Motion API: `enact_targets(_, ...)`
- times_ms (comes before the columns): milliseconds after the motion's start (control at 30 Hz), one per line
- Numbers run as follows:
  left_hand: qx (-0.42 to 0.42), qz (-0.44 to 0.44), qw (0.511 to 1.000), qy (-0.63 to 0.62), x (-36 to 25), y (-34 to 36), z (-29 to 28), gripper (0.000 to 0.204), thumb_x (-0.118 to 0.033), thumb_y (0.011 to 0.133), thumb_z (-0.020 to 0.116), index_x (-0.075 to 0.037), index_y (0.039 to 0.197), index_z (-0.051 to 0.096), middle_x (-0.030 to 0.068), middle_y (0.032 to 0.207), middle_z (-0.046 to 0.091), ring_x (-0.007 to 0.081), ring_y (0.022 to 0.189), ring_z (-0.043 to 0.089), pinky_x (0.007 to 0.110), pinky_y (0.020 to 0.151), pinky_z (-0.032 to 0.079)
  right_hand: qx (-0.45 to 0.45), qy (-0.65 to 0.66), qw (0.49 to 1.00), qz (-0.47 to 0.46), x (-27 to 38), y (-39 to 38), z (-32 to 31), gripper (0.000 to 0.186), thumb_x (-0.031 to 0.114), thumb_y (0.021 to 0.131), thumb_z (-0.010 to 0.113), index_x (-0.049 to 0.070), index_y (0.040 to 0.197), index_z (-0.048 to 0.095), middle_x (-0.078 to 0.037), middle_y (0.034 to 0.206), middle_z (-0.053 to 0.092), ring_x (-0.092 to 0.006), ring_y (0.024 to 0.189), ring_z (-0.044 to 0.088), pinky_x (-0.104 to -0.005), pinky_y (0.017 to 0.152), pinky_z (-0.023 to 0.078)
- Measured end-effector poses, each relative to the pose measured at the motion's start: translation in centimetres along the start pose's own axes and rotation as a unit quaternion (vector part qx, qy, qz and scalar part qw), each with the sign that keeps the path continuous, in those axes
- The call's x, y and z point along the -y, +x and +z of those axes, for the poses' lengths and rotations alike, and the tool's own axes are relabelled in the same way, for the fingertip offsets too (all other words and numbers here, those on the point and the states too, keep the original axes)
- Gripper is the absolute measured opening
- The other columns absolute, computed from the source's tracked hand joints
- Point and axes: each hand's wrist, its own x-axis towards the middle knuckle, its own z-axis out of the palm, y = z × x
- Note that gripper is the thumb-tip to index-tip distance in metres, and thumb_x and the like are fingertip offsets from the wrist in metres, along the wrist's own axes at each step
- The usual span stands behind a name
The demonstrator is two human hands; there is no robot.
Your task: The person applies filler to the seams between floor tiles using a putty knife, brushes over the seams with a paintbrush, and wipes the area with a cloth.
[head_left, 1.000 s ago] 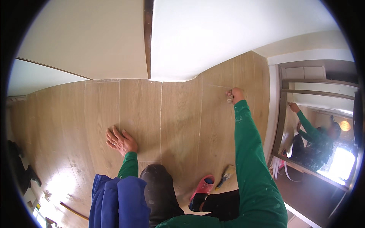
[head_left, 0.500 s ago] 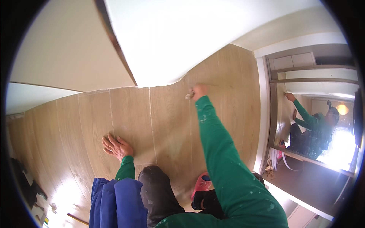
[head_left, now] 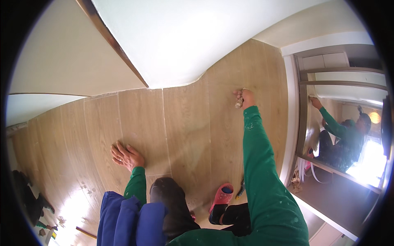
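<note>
My left hand (head_left: 128, 156) lies flat on the wood-plank floor (head_left: 186, 135), fingers spread, holding nothing. My right arm reaches forward and to the right. At its end my right hand (head_left: 247, 98) is closed around a crumpled, beige-white rag-like wad (head_left: 238, 105), pressed down at the floor. Most of the wad is hidden by the fingers, so its exact kind is unclear. Past the hand, the floor meets the curved white wall (head_left: 176, 49).
A mirror-fronted cabinet (head_left: 340, 119) stands on the right behind a white frame. Near my pink shoe (head_left: 223, 194) lies a small dark tool with a yellow end (head_left: 240, 190). At lower left are a stick (head_left: 86, 233) and dark clothing (head_left: 26, 192). A beige panel (head_left: 69, 53) rises at upper left.
My right hand has swept to the right across the floor with the wad. The dark tool beside the shoe has come into view. My left hand stays in place.
</note>
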Motion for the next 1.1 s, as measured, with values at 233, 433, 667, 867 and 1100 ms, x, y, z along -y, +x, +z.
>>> enact_targets(233,-0.010,0.001,1.000,-0.002,0.2,0.3,-0.6,0.057,-0.032,0.103,0.044,-0.011,0.154,0.034,0.0174,0.163,0.026,0.0349,0.153,0.017,0.057,0.122,0.007,0.011,-0.004,0.999,0.045,2.0,0.2,0.6,0.016,0.003,0.086,0.040,0.001,0.076,0.053,-0.022,0.094,0.070,-0.0211,0.055,0.050,-0.0385,0.048,0.046)
enact_targets(433,-0.002,0.002,1.000,-0.008,-0.4,0.0,-0.3,0.057,-0.033,0.103,0.045,-0.010,0.154,0.034,0.0172,0.163,0.025,0.0351,0.153,0.017,0.057,0.122,0.007,0.048,-0.017,0.998,0.042,0.8,2.1,0.6,0.015,-0.001,0.083,0.042,-0.003,0.072,0.052,-0.026,0.089,0.068,-0.0244,0.060,0.056,-0.0402,0.048,0.045)
enact_targets(667,-0.014,0.002,1.000,0.009,-0.6,-0.2,-0.6,0.057,-0.034,0.103,0.044,-0.010,0.154,0.035,0.0170,0.163,0.026,0.0348,0.153,0.019,0.057,0.122,0.009,0.055,-0.084,0.991,-0.085,-2.8,-0.3,8.7,0.014,-0.004,0.083,0.050,-0.003,0.069,0.054,-0.012,0.076,0.067,-0.0260,0.065,0.065,-0.0406,0.052,0.048)
enact_targets(867,-0.014,0.001,1.000,-0.001,-0.2,-0.2,-0.3,0.057,-0.033,0.102,0.044,-0.008,0.153,0.036,0.0188,0.163,0.025,0.0359,0.153,0.016,0.058,0.123,0.007,0.042,-0.155,0.977,-0.141,-4.3,-3.4,16.3,0.006,-0.003,0.084,0.059,-0.005,0.079,0.060,-0.012,0.071,0.068,-0.0240,0.067,0.069,-0.0380,0.055,0.053)
enact_targets(1100,0.000,0.002,1.000,-0.004,-0.7,-0.5,-0.3,0.057,-0.033,0.102,0.045,-0.009,0.153,0.036,0.0186,0.163,0.026,0.0360,0.153,0.017,0.058,0.122,0.008,0.074,0.106,0.991,0.029,-4.2,-9.3,24.4,0.004,0.000,0.086,0.053,-0.003,0.084,0.057,-0.020,0.082,0.066,-0.0214,0.060,0.060,-0.0353,0.047,0.047)
